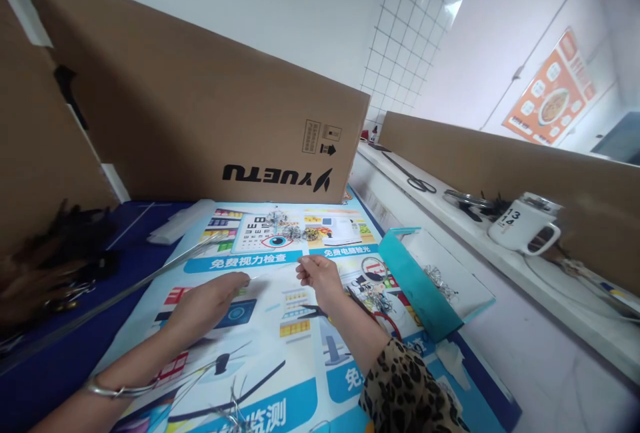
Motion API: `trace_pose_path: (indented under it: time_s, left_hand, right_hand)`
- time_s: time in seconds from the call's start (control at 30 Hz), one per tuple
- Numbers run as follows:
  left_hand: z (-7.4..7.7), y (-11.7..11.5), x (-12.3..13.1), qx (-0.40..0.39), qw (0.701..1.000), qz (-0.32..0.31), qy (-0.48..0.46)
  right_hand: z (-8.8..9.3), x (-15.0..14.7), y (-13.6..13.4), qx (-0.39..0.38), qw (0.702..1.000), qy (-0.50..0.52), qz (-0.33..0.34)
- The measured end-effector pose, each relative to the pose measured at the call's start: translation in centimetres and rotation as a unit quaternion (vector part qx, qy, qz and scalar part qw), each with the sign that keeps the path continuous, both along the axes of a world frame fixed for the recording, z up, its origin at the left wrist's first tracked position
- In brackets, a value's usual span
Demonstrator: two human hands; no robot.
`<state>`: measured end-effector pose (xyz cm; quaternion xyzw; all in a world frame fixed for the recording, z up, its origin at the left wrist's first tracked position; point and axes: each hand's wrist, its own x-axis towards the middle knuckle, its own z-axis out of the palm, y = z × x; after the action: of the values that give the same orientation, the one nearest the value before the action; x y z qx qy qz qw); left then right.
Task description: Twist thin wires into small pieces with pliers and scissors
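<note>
My left hand [217,300] is closed in a pinch over the printed sheet, palm down. A faint thin wire [260,277] runs from its fingertips towards my right hand [320,278], whose fingers are curled and pinched together around its other end. Dark-handled pliers [311,312] lie partly under my right wrist. Beyond my hands sit small tangled silvery wire clusters [295,232]. Red-handled scissors [387,323] and more wire pieces [375,301] rest right of my right forearm. Near the front edge is a spray of wires [235,410].
A long wire bundle [150,278] lies at the left, beside dark blurred items [75,236]. A teal box [423,290] holding wire pieces stands right. Cardboard [200,100] walls the back. The right ledge [450,223] carries a white mug [523,225] and black scissors [420,184].
</note>
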<state>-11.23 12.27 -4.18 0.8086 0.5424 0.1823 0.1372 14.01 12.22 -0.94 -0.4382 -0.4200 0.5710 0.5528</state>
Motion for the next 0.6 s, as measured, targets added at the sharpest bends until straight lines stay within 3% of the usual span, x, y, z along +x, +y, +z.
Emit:
trace_pose_path:
  time_s: [0.27,0.6]
  left_hand:
    - [0.5,0.8,-1.7,-0.002,0.999,-0.038,-0.017]
    - [-0.8,2.6,-4.9,-0.004,0.999,-0.052,-0.008]
  right_hand:
    - [0.8,0.8,0.2,0.033,0.999,0.014,-0.009]
    - [0.8,0.1,0.0,0.047,0.998,-0.027,-0.022]
